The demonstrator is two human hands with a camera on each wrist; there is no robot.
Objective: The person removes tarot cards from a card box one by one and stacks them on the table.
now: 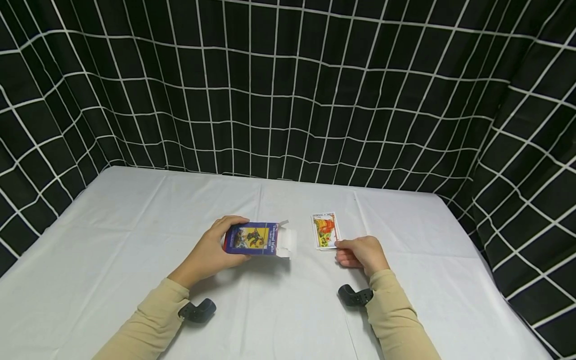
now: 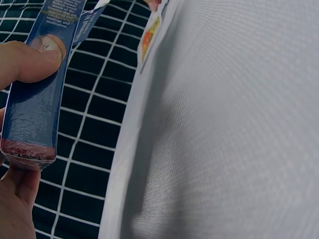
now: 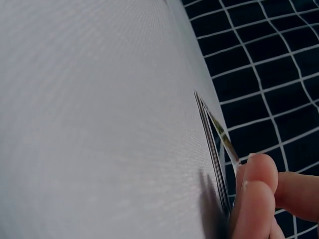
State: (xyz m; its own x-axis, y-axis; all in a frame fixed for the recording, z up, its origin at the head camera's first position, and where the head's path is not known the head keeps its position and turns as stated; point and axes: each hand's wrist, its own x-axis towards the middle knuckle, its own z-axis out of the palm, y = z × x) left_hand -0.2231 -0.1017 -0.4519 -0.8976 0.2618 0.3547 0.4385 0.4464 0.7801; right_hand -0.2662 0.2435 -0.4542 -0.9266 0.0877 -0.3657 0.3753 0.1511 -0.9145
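Note:
My left hand (image 1: pixel 215 247) grips a blue tarot card box (image 1: pixel 252 239) with a picture panel on its front, fingers along the far side and thumb along the near side. Its white end flap (image 1: pixel 286 241) stands open, facing right. In the left wrist view the thumb (image 2: pixel 42 57) presses the printed narrow side of the box. My right hand (image 1: pixel 363 254) pinches the near right edge of a tarot card (image 1: pixel 325 230) with an orange and yellow picture. The right wrist view shows this card tilted up at one side over a thin stack of cards (image 3: pixel 213 149).
A white cloth (image 1: pixel 288 310) with faint creases covers the table. Behind and at the sides hangs a black curtain (image 1: pixel 270 90) with a white grid. Black wrist straps with cameras sit on both beige sleeves (image 1: pixel 400 310).

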